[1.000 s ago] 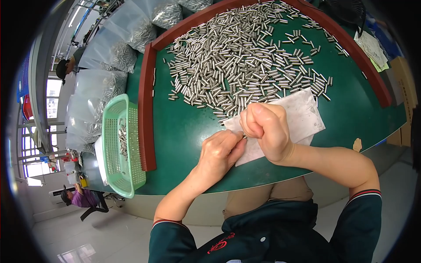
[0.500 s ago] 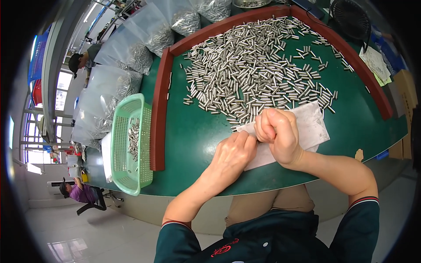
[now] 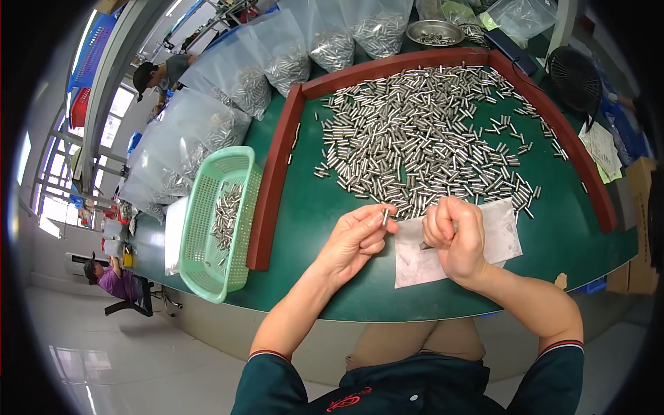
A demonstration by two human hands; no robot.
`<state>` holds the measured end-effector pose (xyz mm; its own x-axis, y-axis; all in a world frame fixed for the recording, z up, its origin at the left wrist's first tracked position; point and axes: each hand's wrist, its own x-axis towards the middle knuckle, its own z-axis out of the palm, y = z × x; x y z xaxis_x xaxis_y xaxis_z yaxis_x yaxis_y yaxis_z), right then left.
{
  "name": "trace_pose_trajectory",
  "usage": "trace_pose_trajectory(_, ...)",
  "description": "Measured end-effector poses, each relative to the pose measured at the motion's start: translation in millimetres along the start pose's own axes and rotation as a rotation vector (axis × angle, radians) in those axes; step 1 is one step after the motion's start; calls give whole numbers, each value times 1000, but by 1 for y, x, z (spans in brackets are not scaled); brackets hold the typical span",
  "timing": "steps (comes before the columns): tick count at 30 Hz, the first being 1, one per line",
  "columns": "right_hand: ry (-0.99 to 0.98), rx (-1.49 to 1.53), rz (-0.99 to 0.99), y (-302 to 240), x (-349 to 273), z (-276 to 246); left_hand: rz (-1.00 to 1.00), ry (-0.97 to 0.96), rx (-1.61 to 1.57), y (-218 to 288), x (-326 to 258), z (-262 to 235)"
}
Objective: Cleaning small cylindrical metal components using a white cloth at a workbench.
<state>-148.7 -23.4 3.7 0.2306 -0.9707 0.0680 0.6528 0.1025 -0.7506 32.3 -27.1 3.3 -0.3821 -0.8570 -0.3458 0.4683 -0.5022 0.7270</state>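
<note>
The left hand (image 3: 356,238) holds one small pin (image 3: 384,217) between the thumb and the first fingers (image 3: 377,209). The pin is short, round like a tiny tube, and shiny silver. It stands almost upright, just above the green counter (image 3: 311,207) and near the front edge of the big pile. The right hand (image 3: 456,238) is curled into a loose fist, just beside the left hand. Its fingers are closed around a thin grey tool (image 3: 425,245), and only the tip of the tool pokes out on the left side of the fist. What kind of tool it is cannot be told. Under the right hand lies a white cloth (image 3: 505,232), flat on the counter. Behind both hands is a big heap of pins (image 3: 429,145), all silver and all the same shape, lying every which way. A red frame (image 3: 277,173) runs around the heap. To the left of the frame sits a green basket (image 3: 214,228) with more silver pins inside. Further back stand clear bags (image 3: 228,90) full of pins, and a metal bowl (image 3: 434,31).
</note>
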Motion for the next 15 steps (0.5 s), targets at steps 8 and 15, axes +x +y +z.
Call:
trace_pose_trajectory(8,13,18,22,-1,2,-1,-27,19,20,6,0,2)
trace_pose_trajectory(15,6,25,23,0,2,-3,170,117,137,9,-1,-5)
